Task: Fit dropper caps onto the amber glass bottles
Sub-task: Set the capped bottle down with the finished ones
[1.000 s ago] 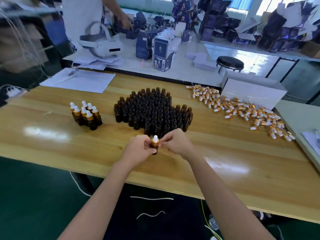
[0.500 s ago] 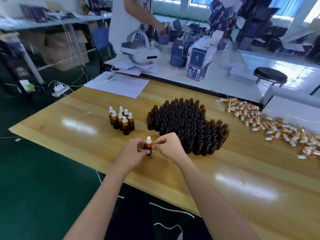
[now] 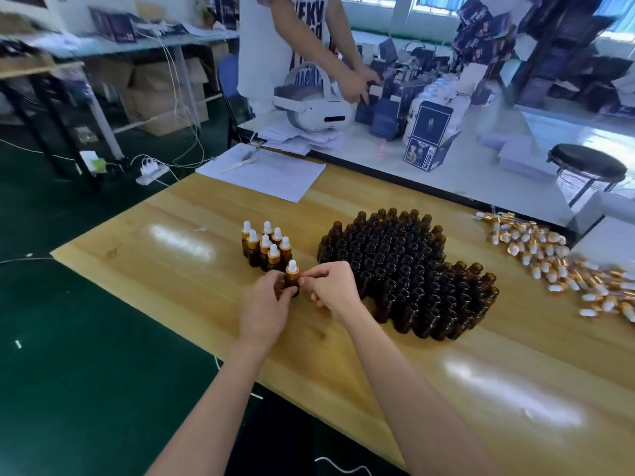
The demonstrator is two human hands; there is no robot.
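Left hand (image 3: 264, 304) gripped the bottle (image 3: 292, 285) while right hand (image 3: 331, 286) pinched its dropper cap (image 3: 292, 267); recommended holding the bottle upright, turning until snug.

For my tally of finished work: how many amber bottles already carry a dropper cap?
8. Seven stand in a tight cluster left of the uncapped bottles; the eighth bottle is held between the left hand and right hand. Another could hide inside the cluster.

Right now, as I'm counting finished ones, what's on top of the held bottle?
A dropper cap, white bulb over gold collar. The left hand holds the bottle, the right hand pinches the collar; their grip hides the neck joint.
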